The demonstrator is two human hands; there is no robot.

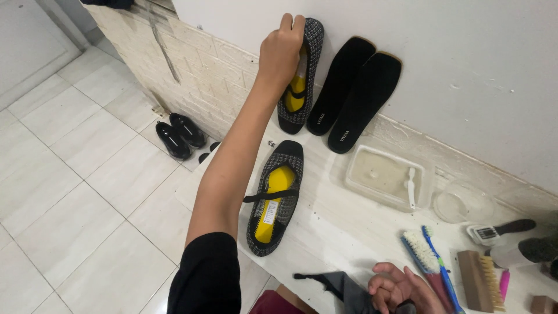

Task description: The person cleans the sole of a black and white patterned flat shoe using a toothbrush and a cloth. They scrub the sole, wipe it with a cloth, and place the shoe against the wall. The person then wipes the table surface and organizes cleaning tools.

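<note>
the left hand (282,49) is clamping its grip on the upright checked shoe (299,81) at the counter's (349,227) back edge; the right hand (401,288) is curling half-closed over dark cloth (343,285).

A white sheet (343,227) spread over the tiled floor (87,174) carries a checked flat shoe (273,197), a clear tub (386,174), a round lid (462,203) and brushes (430,259). A second shoe (299,78) and two black insoles (354,93) stand on it, leaning against the wall (453,70). A black pair (180,135) sits on the bare tiles near the sheet's far edge.
</note>
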